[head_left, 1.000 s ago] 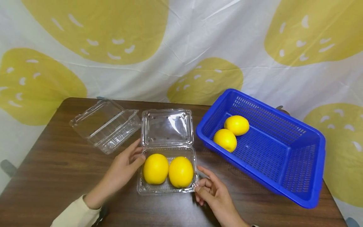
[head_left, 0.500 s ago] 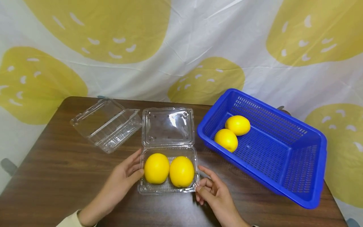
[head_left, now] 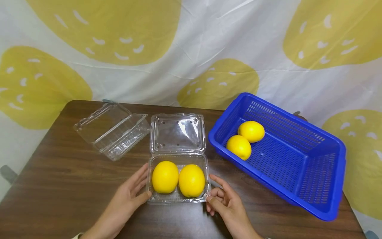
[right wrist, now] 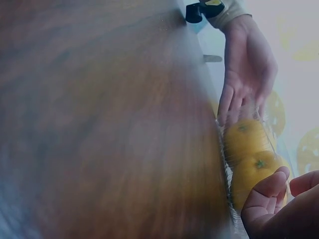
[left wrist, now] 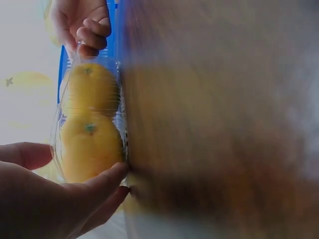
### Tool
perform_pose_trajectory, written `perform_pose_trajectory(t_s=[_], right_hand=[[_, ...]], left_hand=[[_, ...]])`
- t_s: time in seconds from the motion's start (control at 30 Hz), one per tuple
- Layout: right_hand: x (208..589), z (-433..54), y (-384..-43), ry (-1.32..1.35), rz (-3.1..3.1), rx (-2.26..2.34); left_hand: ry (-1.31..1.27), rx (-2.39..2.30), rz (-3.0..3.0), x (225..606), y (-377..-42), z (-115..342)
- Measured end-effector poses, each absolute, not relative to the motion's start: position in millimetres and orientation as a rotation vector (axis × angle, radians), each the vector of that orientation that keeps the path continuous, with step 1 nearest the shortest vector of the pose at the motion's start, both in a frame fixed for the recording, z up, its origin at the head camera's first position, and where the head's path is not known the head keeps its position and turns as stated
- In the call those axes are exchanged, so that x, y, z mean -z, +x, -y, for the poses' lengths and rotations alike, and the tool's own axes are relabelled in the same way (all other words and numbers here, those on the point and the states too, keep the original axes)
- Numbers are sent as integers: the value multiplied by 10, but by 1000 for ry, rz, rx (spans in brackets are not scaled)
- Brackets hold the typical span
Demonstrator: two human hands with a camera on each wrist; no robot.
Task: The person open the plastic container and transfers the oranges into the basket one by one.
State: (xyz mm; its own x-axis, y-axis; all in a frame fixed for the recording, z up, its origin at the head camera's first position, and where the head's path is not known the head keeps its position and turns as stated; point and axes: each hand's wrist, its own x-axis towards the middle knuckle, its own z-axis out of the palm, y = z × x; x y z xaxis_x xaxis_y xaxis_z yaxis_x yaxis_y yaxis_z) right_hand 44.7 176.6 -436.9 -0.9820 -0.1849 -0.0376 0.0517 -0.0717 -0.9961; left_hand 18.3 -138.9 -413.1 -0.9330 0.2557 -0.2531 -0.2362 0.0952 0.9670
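Note:
A clear plastic clamshell box [head_left: 179, 201] lies on the table with its lid [head_left: 177, 134] folded back. Inside its base sit two round yellow oranges [head_left: 165, 177] [head_left: 192, 181] side by side, with green stem ends showing in the wrist views. My left hand [head_left: 123, 202] is at the box's left side, fingers fairly straight and the thumb touching the front left corner. At the front right corner, my right hand [head_left: 228, 207] pinches the box rim between thumb and curled fingers, its index finger extended along the side.
A blue perforated basket [head_left: 276, 179] stands at the right, with two more yellow oranges [head_left: 251, 131] [head_left: 239, 147] in its left end. Another open clear clamshell [head_left: 114, 132] lies tilted at the back left. Behind the brown table [head_left: 59, 186] hangs a patterned cloth [head_left: 203, 39].
My left hand has slid toward me along the box's left side, from near the hinge to the front corner. The right hand keeps its place; the box and oranges have hardly moved.

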Motion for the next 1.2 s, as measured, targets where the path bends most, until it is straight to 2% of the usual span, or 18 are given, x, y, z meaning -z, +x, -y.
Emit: perform_pose_trajectory(t_s=[0.4,0.63,0.93,1.07,1.2], right_hand=[[4370,-1771,450,-111,-2022,2180],[4380,-1781,444,-149,-2012,2193],[4327,-1769,416,-49,-2228,2168],[4299,-1768,395,-118,-2382,2143],[4271,-1786,357,-319,-2603,2026]], left_hand=[[141,-1955,-1860,4199,204,1404],[127,-1975,-1798,4207,216,1428],[116,-2019,-1728,4228,223,1435],[124,-2033,-1714,4232,229,1438],[133,-2041,-1721,4229,228,1433]])
